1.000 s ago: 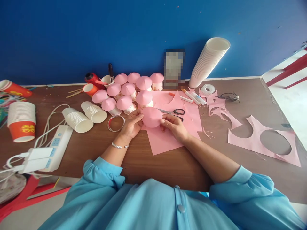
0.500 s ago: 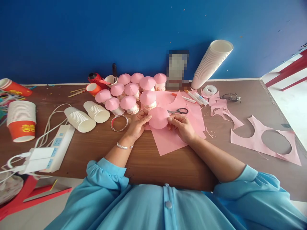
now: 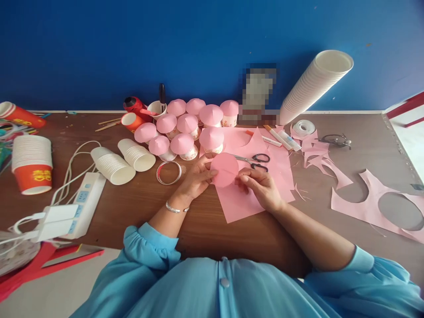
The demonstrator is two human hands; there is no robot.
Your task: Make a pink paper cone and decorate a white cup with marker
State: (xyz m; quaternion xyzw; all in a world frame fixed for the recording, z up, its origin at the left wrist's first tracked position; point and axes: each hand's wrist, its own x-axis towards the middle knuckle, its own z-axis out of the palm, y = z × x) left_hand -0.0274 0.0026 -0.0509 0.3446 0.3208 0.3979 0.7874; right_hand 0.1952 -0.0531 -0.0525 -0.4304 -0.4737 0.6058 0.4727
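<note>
A pink paper cone (image 3: 225, 169), shallow and tilted so it shows as a round disc, is up off the table. My left hand (image 3: 199, 179) pinches its left edge, thumb on the near face. At the right edge is my right hand (image 3: 263, 187), fingers closed, with thumb and fingertips against the rim. Beneath lies a pink paper sheet (image 3: 238, 207). Black-handled scissors (image 3: 260, 161) rest on the paper just beyond the right hand. Beyond the left hand stand several small cups topped with pink cones, the nearest cone top (image 3: 212, 138) close to my fingers.
Stacked white cups (image 3: 112, 165), a tape ring (image 3: 168, 172) and a power strip (image 3: 86, 203) lie left. Right are cut paper scraps (image 3: 374, 198), glue tubes (image 3: 286, 139), a white tape roll (image 3: 304, 128) and glasses (image 3: 336, 140). A tall cup stack (image 3: 314, 88) leans on the blue wall.
The cone has turned in my hands, its face now rounder and its peak no longer clear. My right fingers have shifted at the rim. The camera view has moved slightly.
</note>
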